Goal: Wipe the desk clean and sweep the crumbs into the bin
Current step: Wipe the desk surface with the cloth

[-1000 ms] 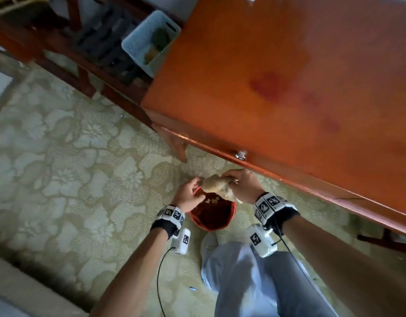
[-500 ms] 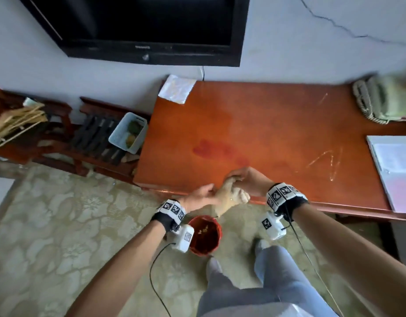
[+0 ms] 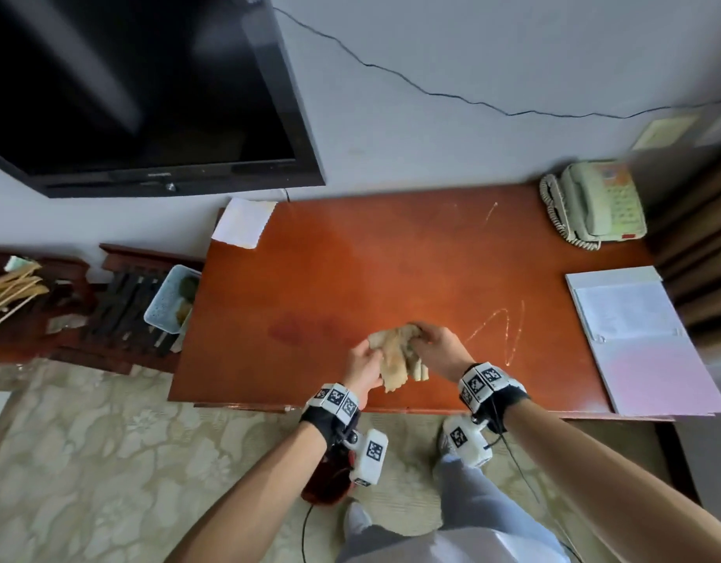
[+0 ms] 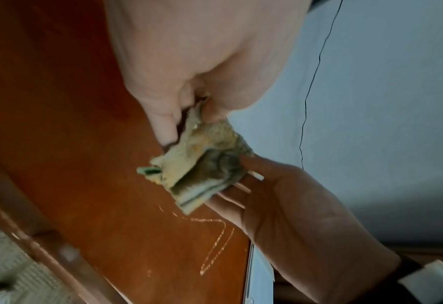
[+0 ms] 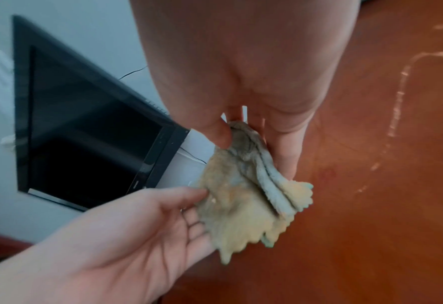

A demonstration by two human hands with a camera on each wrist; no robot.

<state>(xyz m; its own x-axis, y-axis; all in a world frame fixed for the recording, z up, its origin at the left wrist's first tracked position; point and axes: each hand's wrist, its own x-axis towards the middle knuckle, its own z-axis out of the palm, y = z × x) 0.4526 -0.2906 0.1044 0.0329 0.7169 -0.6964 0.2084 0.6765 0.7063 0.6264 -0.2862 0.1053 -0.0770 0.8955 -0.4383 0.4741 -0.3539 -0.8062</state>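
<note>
Right hand (image 3: 440, 349) pinches the top of a crumpled yellowish cloth (image 3: 397, 355), thumb and fingers curled round the bunched folds. Left hand (image 3: 365, 369) at 9 o'clock of the cloth, palm turned up; thumb and fingers close on the cloth's left edge. Cloth hangs between both hands, above the near middle of the tabletop (image 3: 391, 270); whether its lower edge touches the wood, cannot tell.

Cloth: folded in layers, scalloped edge, greenish trim at one corner, dirty.

Tabletop: orange-brown wood. Dark reddish stain (image 3: 302, 331) at 9 o'clock of the hands. Pale zigzag streak (image 3: 501, 331) at 3 o'clock of the hands. Phone (image 3: 594, 205) at far right corner. White folder (image 3: 643, 343) at right edge. White paper (image 3: 245, 223) at far left corner, overhanging.

Floor: red bin (image 3: 326, 479) under the left wrist, at 6 o'clock of the tabletop's near edge, partly hidden by the wrist camera.

Wall: black screen (image 3: 147, 87) at 11 o'clock. Blue basket (image 3: 168, 298) on a dark rack, left of the tabletop.
</note>
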